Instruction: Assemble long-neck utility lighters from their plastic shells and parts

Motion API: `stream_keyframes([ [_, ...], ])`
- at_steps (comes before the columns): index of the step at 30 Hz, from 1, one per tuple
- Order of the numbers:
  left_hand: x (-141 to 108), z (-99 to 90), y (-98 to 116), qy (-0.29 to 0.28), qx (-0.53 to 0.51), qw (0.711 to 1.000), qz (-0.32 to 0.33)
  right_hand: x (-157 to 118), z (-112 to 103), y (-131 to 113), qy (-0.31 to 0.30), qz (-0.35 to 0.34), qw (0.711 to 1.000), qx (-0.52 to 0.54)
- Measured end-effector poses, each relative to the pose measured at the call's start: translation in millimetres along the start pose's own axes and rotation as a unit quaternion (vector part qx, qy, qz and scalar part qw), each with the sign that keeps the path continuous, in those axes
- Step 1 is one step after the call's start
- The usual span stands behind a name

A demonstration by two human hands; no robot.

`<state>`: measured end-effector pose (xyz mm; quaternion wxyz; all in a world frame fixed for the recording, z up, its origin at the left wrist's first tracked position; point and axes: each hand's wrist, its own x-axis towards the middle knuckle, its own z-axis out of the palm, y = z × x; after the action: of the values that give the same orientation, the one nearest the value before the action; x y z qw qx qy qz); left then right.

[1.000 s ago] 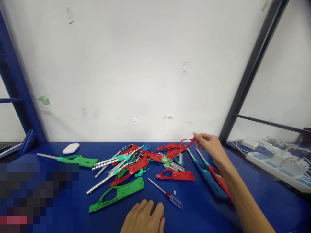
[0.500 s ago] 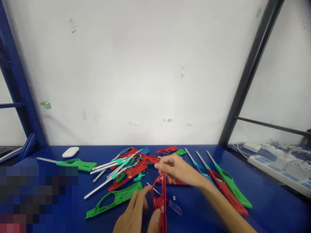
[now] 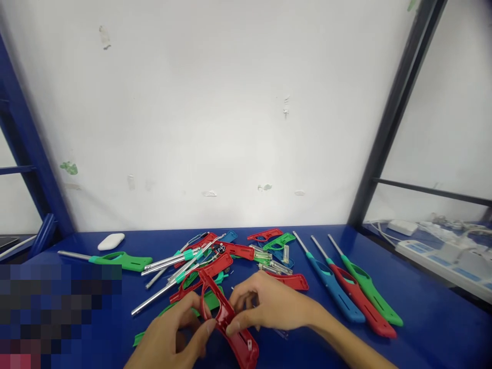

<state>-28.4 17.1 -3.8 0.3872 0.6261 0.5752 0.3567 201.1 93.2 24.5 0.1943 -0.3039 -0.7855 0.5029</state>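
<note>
Holding a glossy red plastic handle shell (image 3: 226,311) near six o'clock, slanted from eleven to five, looped end farthest.

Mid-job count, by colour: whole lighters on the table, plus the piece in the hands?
Green lighters: 2
Blue lighter: 1
Red lighter: 1
Red shell, held between left hand and right hand: 1
Total: 5

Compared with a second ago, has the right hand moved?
Yes: the right hand has come left and toward the wearer, farther from the dark post and the back edge of the blue table.
</note>
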Motion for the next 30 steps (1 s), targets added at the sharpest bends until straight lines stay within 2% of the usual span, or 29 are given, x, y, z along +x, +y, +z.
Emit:
stream_keyframes([
  [2,-1.4,-10.9,1.7,0.014,0.091,0.996,0.011,0.2,1.8,0.8,0.002,0.0,1.0,-0.005],
  [5,-3.7,-24.6,4.7,0.006,0.2,0.98,0.012,-0.1,2.1,1.4,0.021,-0.004,1.0,-0.013],
  [7,-5.4,-30.1,5.3,0.007,0.236,0.972,0.01,-0.2,2.6,1.2,0.025,-0.001,1.0,-0.01],
  [10,-7.6,-31.4,2.0,0.038,0.261,0.964,0.015,0.5,4.6,-1.0,0.043,-0.005,0.999,0.004],
  [14,-8.6,-25.6,-4.3,0.054,0.272,0.96,0.03,1.5,4.1,-5.1,0.136,-0.044,0.99,-0.006],
  [17,-8.2,-22.7,-5.9,0.05,0.282,0.958,0.028,1.9,-0.4,-3.9,0.223,-0.077,0.971,-0.039],
  [19,-8.0,-22.6,-6.3,0.057,0.288,0.956,0.023,1.9,-3.0,-1.2,0.255,-0.094,0.96,-0.062],
  [25,-5.7,-25.1,-5.9,0.064,0.325,0.943,-0.01,0.9,-2.5,1.0,0.273,-0.119,0.951,-0.089],
  [28,-2.4,-30.8,-3.0,0.109,0.367,0.924,-0.026,-1.4,-2.8,-4.3,0.277,-0.106,0.951,-0.091],
  [30,0.6,-37.7,-1.1,0.143,0.397,0.906,-0.032,-4.9,-4.2,-9.1,0.239,-0.093,0.962,-0.093],
])
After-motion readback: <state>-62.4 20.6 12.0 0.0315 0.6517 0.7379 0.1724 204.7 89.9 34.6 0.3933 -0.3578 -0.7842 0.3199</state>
